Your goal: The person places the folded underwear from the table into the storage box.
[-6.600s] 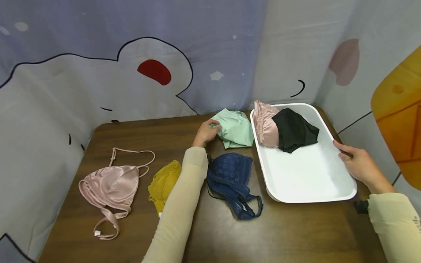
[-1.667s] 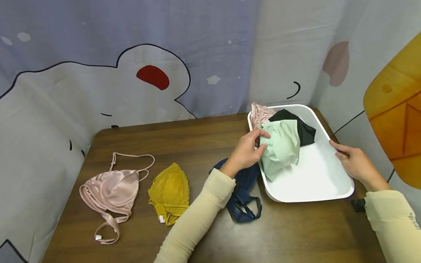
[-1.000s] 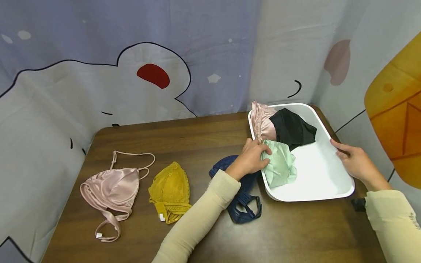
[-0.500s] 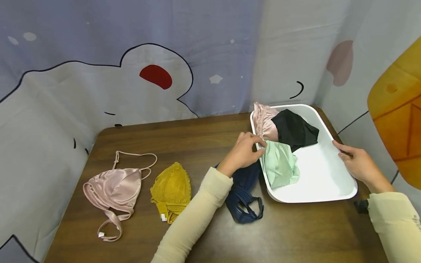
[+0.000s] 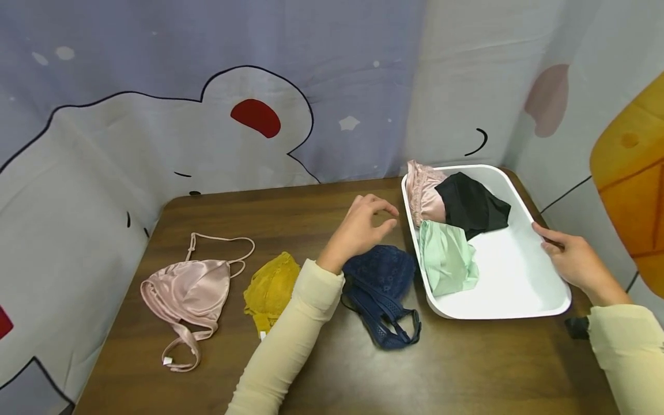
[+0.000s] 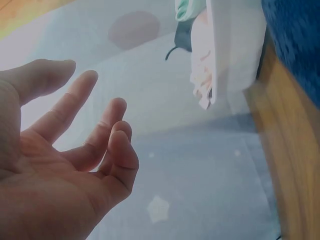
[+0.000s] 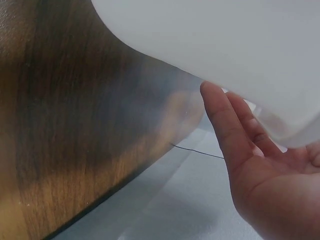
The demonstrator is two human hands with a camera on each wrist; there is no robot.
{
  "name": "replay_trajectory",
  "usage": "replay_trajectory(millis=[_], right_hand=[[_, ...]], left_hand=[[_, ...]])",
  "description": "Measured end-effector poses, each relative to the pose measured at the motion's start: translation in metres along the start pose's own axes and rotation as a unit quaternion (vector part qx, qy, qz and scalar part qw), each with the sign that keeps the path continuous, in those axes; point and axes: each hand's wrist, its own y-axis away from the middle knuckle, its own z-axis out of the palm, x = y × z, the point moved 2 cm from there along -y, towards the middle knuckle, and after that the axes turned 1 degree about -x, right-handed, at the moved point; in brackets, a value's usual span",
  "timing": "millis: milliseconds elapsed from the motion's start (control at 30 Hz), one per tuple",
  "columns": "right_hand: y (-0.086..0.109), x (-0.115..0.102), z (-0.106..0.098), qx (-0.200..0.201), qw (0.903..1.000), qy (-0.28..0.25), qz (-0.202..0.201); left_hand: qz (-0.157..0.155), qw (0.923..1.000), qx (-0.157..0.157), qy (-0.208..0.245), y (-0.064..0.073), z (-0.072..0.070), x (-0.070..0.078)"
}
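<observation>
My left hand [image 5: 360, 227] hovers over the table with its fingers apart, holding nothing. It is just beyond a navy lace bra [image 5: 381, 274] and left of a white tray [image 5: 510, 288]. With my right hand [image 5: 578, 265] I hold the tray's right rim, thumb on top; in the right wrist view the fingers [image 7: 222, 120] lie against its underside. Inside the tray, a crumpled mint-green garment [image 5: 447, 259] lies at the near left. Behind it are a black garment [image 5: 474, 204] and a pink satin one [image 5: 424, 196] that overlaps the left rim.
A mustard lace bra [image 5: 272, 288] lies left of the navy one, partly hidden by my left sleeve. Farther left is a pink satin bra [image 5: 194, 291] with loose straps. A printed curtain [image 5: 353, 80] hangs behind the wooden table [image 5: 456, 363].
My left hand has moved the mint-green garment from the table into the tray, let go, and drawn back left. My right hand has stayed on the rim.
</observation>
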Motion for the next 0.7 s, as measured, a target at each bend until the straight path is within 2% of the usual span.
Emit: replay_trajectory(millis=[333,533,700], right_hand=[[-0.001,-0.002,0.000,-0.003,0.9999,0.008,-0.008],[-0.002,0.002,0.001,0.001,0.9999,0.006,-0.011],[-0.003,0.004,0.004,0.017,0.9997,0.015,-0.010]], left_hand=[[0.004,0.9995,0.028,-0.013,0.022,-0.032,-0.009],[-0.002,0.9986,0.043,-0.032,0.034,-0.053,-0.022],[-0.014,0.9970,0.062,-0.045,0.049,-0.071,-0.033]])
